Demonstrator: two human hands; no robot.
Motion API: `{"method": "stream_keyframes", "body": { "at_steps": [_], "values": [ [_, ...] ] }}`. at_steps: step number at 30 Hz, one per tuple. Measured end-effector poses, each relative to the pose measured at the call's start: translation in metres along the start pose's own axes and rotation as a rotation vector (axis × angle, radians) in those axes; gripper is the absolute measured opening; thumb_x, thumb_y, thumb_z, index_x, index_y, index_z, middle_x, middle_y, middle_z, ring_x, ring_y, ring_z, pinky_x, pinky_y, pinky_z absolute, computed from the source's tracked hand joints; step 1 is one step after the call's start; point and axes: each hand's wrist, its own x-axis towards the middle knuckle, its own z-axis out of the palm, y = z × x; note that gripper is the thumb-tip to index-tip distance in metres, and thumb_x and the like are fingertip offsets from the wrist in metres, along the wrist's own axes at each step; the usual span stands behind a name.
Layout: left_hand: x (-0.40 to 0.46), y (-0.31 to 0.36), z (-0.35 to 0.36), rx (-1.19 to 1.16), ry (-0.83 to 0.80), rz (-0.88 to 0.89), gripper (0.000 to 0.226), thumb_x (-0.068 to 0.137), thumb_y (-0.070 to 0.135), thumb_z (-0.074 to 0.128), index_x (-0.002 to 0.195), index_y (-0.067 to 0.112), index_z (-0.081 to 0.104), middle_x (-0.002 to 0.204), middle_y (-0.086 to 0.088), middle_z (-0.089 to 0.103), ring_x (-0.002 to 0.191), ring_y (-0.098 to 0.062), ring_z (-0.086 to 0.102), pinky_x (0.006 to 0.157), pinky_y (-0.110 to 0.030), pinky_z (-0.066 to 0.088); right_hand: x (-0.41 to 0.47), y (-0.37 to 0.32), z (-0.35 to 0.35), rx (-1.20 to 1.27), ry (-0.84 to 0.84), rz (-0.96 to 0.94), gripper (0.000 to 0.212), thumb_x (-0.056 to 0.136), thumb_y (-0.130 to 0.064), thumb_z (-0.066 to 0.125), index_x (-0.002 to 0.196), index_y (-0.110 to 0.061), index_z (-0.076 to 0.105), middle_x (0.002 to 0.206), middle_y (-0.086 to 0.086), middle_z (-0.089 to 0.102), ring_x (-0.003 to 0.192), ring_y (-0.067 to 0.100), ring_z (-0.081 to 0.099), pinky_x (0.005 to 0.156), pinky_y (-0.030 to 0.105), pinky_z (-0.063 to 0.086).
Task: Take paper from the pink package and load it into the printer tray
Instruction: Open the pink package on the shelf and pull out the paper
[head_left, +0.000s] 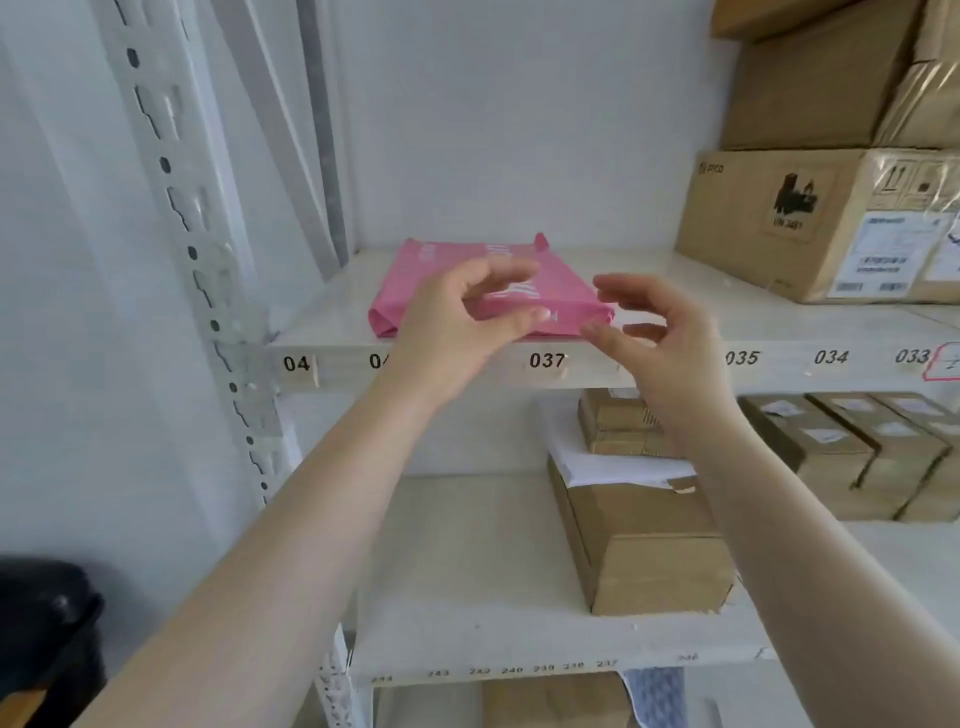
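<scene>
A flat pink paper package with white lettering (519, 291) lies at the front edge of a white shelf board (675, 332), above the label 037 (546, 360). The left hand (457, 332) has its thumb and fingers curled around the package's near edge, touching it; the right hand (660, 338) hovers at the package's right corner with fingers spread, contact unclear. Closed brown cardboard boxes (810, 223) are stacked to the right on the same shelf; more cardboard cartons (649, 551) sit on the lower shelf, one topped with white sheets (613, 467).
</scene>
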Motion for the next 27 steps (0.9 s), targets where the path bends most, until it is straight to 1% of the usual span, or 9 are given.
{"method": "stream_keyframes", "body": {
  "at_steps": [4,8,10,14,16,18,21,23,27],
  "values": [
    [0.025,-0.013,0.006,0.420,-0.101,0.123,0.031,0.067,0.027,0.084,0.093,0.026,0.069,0.103,0.011,0.069,0.100,-0.007,0.062,0.089,-0.035,0.051,0.017,0.012,0.009,-0.179,-0.049,-0.030,0.035,0.071,-0.021,0.081,0.104,-0.021,0.067,0.108,-0.003,0.068,0.110,0.017,0.057,0.092,0.033,0.046],
    [0.045,-0.021,0.010,0.596,-0.152,0.204,0.026,0.067,0.027,0.082,0.088,0.026,0.066,0.097,0.009,0.065,0.095,-0.013,0.060,0.083,-0.043,0.050,0.028,0.026,0.008,-0.238,-0.090,-0.084,0.034,0.067,-0.021,0.083,0.096,-0.027,0.065,0.104,-0.003,0.067,0.106,0.022,0.056,0.087,0.029,0.046],
    [0.053,-0.025,0.010,0.597,-0.159,0.230,0.022,0.068,0.027,0.081,0.085,0.024,0.067,0.092,0.008,0.064,0.088,-0.013,0.059,0.079,-0.042,0.050,0.033,0.030,0.006,-0.254,-0.104,-0.100,0.034,0.067,-0.020,0.083,0.095,-0.027,0.065,0.103,-0.004,0.066,0.105,0.021,0.056,0.084,0.027,0.047],
    [0.065,-0.025,0.010,0.517,-0.138,0.242,0.015,0.073,0.030,0.079,0.077,0.020,0.068,0.089,0.002,0.066,0.082,-0.013,0.060,0.075,-0.034,0.051,0.042,0.033,0.001,-0.227,-0.093,-0.107,0.024,0.071,-0.019,0.080,0.091,-0.022,0.069,0.099,-0.004,0.067,0.099,0.015,0.060,0.082,0.035,0.051],
    [0.072,-0.026,0.009,0.482,-0.122,0.231,0.015,0.074,0.032,0.077,0.076,0.020,0.068,0.082,0.007,0.066,0.077,-0.007,0.060,0.070,-0.022,0.047,0.048,0.033,0.000,-0.202,-0.066,-0.097,0.012,0.075,-0.021,0.076,0.086,-0.021,0.071,0.093,-0.004,0.069,0.093,0.013,0.063,0.081,0.035,0.051],
    [0.077,-0.027,0.010,0.458,-0.115,0.212,0.012,0.077,0.029,0.075,0.076,0.021,0.067,0.073,0.015,0.064,0.070,0.000,0.058,0.066,-0.018,0.043,0.055,0.032,0.000,-0.184,-0.048,-0.077,0.001,0.080,-0.019,0.072,0.081,-0.018,0.072,0.085,-0.007,0.071,0.082,0.009,0.065,0.077,0.032,0.052],
    [0.084,-0.028,0.012,0.407,-0.092,0.188,0.010,0.082,0.024,0.072,0.077,0.020,0.064,0.068,0.014,0.063,0.062,0.003,0.056,0.061,-0.014,0.042,0.063,0.029,0.001,-0.130,-0.039,-0.079,0.008,0.083,-0.015,0.068,0.077,-0.020,0.067,0.072,-0.012,0.067,0.064,0.000,0.061,0.065,0.017,0.048],
    [0.088,-0.027,0.014,0.369,-0.056,0.169,0.012,0.083,0.024,0.071,0.077,0.020,0.062,0.063,0.012,0.063,0.054,0.006,0.053,0.055,-0.008,0.036,0.065,0.026,0.004,-0.067,-0.073,-0.070,0.006,0.081,-0.019,0.071,0.080,-0.019,0.065,0.074,-0.009,0.067,0.066,0.004,0.062,0.063,0.019,0.048],
    [0.092,-0.025,0.016,0.350,-0.045,0.108,0.012,0.082,0.023,0.072,0.078,0.018,0.062,0.062,0.008,0.065,0.050,0.005,0.050,0.052,-0.008,0.035,0.069,0.029,0.006,-0.067,-0.098,-0.042,0.011,0.076,-0.015,0.077,0.077,-0.020,0.067,0.073,-0.005,0.069,0.067,0.011,0.065,0.067,0.027,0.052]
  ]
}}
